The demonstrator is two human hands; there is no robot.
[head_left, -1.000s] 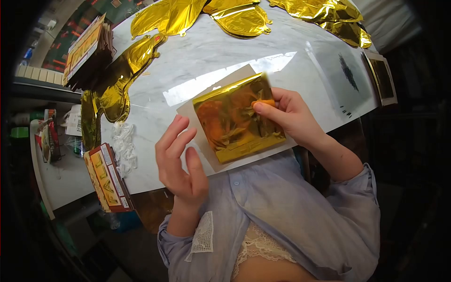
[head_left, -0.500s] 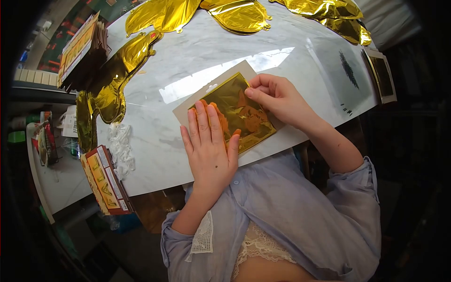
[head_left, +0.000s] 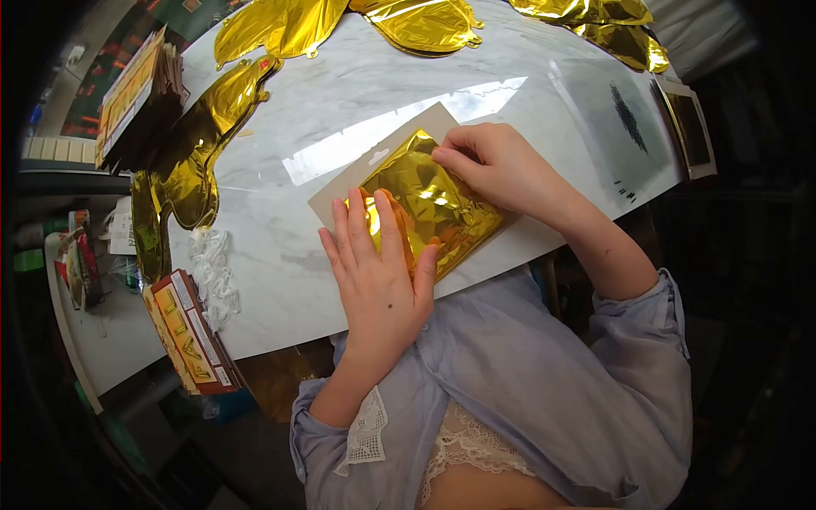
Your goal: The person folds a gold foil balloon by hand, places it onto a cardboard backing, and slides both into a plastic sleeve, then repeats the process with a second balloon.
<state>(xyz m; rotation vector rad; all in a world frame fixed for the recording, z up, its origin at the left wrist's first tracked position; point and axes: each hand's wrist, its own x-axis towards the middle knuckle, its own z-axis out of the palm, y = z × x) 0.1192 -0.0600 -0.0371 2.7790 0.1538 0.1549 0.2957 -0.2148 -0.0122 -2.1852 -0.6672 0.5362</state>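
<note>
— So the folded gold foil (head_left: 433, 200) is down now? A second ago it was lifted off the tabletop (head_left: 340, 93) on its grey card (head_left: 340, 194).
— Yes, card and foil both lie flat near the front edge, right before the person. The left hand (head_left: 378, 272), which was open in the air, is now spread palm down on the foil's near half, pressing it.
— And the right hand (head_left: 493, 166)?
— Fingers curled, pinching the foil's far corner against the card. The foil has bunched a little between the two hands.
— Anything else shifted?
— No. The loose gold balloons (head_left: 425, 21) at the far side, the white string (head_left: 212, 263) and the printed packs (head_left: 183, 331) sit where they were.
</note>
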